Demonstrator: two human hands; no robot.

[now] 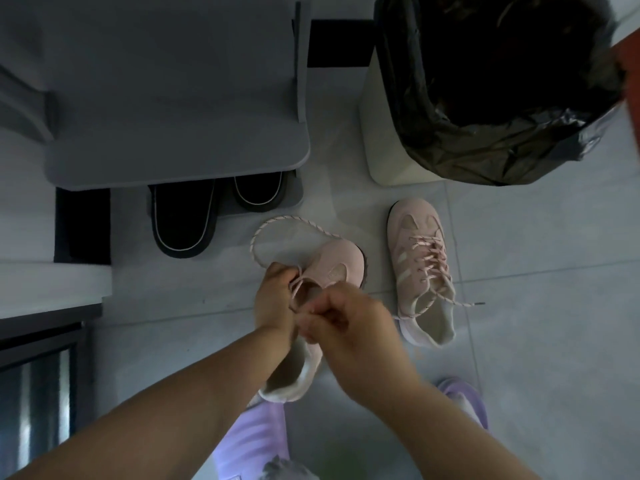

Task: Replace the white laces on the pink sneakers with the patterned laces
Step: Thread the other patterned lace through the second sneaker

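Two pink sneakers on a pale tiled floor [519, 341], viewed from above. Far left, black slippers [183, 216] tucked under a grey stool [173, 98]. Next, a long slack loop of patterned lace [263, 233] trailing across the floor close to the slippers. Then the left hand [273, 299], fingers curled round the near sneaker [336, 268] at its eyelet row. Touching it, the right hand [343, 320], pinching the lace above the tongue, grip partly blurred. Hands close together, both clamped. Further right, the second sneaker [419, 271], flat on the floor, already threaded with a patterned lace, ends loose. Top right, a bin [381, 150] lined with a black bag. No white lace in view.

Likely trouble from here:
- Uneven ends, caused by so much slack lying on one side.
- A twisted crossing or skipped eyelet, hidden beneath the fingers.
- The loop snagging on a slipper during a hard pull.
- The sneaker tipping out of a one-handed hold.
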